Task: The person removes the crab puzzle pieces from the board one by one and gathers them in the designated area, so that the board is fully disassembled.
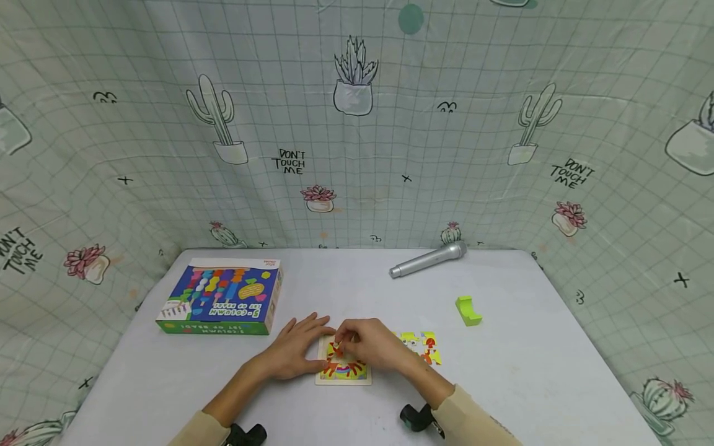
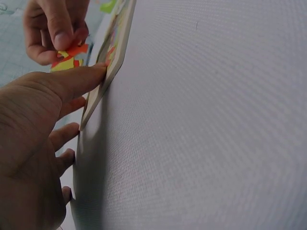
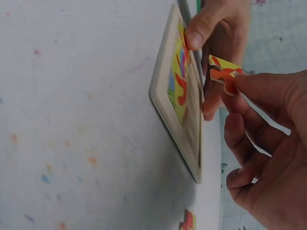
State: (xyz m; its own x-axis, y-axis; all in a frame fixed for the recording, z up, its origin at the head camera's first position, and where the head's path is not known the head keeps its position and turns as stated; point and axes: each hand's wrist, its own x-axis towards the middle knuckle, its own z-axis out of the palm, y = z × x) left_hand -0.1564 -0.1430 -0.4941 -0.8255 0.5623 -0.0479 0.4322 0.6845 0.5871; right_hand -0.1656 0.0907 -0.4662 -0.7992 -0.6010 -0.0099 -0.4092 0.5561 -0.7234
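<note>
Yellow-and-red jigsaw piece (image 3: pixel 221 75), pinched by right hand's (image 1: pixel 375 344) fingers. Above pale wooden tray (image 1: pixel 343 382) apparently steadied by left hand's (image 1: pixel 292 353) spread fingers.

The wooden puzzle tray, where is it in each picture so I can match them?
Head: the tray is low, near the middle.
Left wrist: the tray is at the upper left, slanting.
Right wrist: the tray is near the middle, slanting.
Shared landmark: the left hand, its thumb touching the tray.

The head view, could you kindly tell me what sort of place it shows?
Likely an indoor play or recording corner: a white table hemmed by cactus-print cloth, with a puzzle and a box on it.
</note>
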